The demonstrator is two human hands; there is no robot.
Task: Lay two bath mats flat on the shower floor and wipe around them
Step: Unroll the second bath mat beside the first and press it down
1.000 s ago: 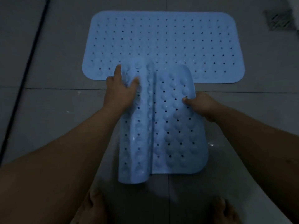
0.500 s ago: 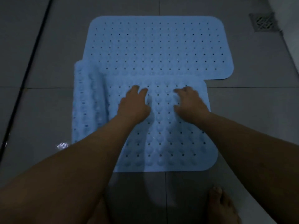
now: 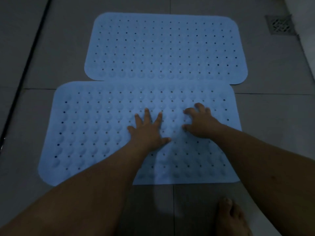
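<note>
**Hands press the second bath mat flat on the shower floor**

Both hands rest palm down on the near mat (image 3: 102, 133), a pale blue rubber sheet dotted with holes and bumps. The left hand (image 3: 148, 132) lies with fingers spread wide, holding nothing. The right hand (image 3: 199, 122), at three o'clock from it, has its fingers splayed and slightly curled, fingertips pushing into the mat.

At twelve o'clock lies the far mat (image 3: 166, 46), flat on the grey tiled floor (image 3: 25, 116). Its near edge meets or is slightly overlapped by the near mat. A floor drain (image 3: 279, 24) sits at two o'clock. A bare foot (image 3: 230, 217) shows at five o'clock.

Both mats appear laid out, so that half of the task looks done. No cloth is in view; the wiping around them seems yet to begin.

Half a second earlier the near mat's left part was folded over on itself; now it is fully unrolled, and the left hand has opened wider.
</note>
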